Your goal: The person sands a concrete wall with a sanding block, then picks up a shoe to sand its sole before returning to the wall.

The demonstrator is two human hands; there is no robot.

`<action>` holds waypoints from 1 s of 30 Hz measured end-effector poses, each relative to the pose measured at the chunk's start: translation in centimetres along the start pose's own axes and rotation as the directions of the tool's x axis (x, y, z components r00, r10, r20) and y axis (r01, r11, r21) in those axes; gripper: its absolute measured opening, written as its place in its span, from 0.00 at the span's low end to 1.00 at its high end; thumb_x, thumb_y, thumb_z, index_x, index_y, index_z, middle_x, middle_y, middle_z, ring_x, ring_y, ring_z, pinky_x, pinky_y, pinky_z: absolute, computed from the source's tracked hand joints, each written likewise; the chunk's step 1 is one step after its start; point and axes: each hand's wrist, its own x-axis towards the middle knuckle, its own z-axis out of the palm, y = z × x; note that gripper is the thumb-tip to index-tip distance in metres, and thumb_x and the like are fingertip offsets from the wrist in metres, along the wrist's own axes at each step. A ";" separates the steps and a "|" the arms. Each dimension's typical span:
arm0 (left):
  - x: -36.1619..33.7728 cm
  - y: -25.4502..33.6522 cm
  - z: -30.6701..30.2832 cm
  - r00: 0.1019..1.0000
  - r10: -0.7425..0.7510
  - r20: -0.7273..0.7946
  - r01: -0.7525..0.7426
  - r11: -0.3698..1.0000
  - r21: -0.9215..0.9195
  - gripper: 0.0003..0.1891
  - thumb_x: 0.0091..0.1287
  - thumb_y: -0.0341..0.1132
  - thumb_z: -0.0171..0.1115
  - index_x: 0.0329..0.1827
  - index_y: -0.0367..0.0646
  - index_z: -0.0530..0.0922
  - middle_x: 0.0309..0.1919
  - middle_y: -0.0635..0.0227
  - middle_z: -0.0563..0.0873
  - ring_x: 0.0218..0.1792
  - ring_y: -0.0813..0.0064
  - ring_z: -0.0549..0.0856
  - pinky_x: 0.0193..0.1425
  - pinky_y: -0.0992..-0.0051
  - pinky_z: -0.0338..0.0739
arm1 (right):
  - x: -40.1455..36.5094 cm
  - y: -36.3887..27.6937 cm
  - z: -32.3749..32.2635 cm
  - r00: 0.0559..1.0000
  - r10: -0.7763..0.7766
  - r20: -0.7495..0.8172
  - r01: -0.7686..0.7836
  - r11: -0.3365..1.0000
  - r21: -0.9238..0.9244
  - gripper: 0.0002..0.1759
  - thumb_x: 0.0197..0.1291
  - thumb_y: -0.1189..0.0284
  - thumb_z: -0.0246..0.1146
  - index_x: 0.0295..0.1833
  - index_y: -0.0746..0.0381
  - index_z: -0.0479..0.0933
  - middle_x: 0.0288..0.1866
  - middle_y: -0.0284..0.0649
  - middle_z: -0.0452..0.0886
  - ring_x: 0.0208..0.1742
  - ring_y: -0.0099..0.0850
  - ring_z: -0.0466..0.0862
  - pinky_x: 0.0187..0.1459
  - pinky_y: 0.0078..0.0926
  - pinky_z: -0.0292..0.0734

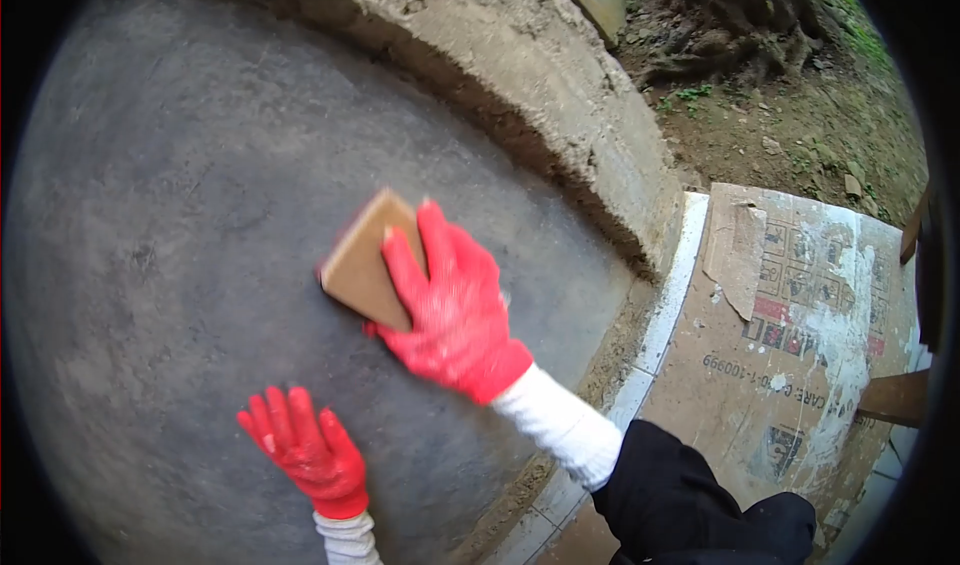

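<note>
My right hand (452, 310), in a red coated glove, is closed around a tan sponge-like block (358, 271). The block is rectangular, with a reddish edge low on its left side, slightly blurred. It lies over the smooth grey cement surface (200, 165), its underside hidden. Lower and to the left, my left hand (308, 451) wears a matching red glove. Its fingers are spread with nothing in them, palm side toward the cement.
A rough raised concrete edge (540, 75) curves along the top and right of the cement. White tile edging (672, 285) borders the right side. Beyond it lies paint-stained cardboard (720, 365). Bare soil and a tree trunk (740, 10) are at upper right.
</note>
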 end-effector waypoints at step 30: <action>-5.0 -8.5 -3.3 0.985 -0.004 0.173 -0.045 0.960 0.278 0.24 0.69 0.35 0.51 0.67 0.35 0.68 0.69 0.52 0.68 0.71 0.43 0.62 0.74 0.43 0.51 | -5.4 -3.1 1.3 0.986 -0.105 0.132 0.111 0.993 -0.040 0.34 0.38 0.62 0.76 0.56 0.50 0.75 0.59 0.55 0.70 0.52 0.54 0.75 0.48 0.51 0.74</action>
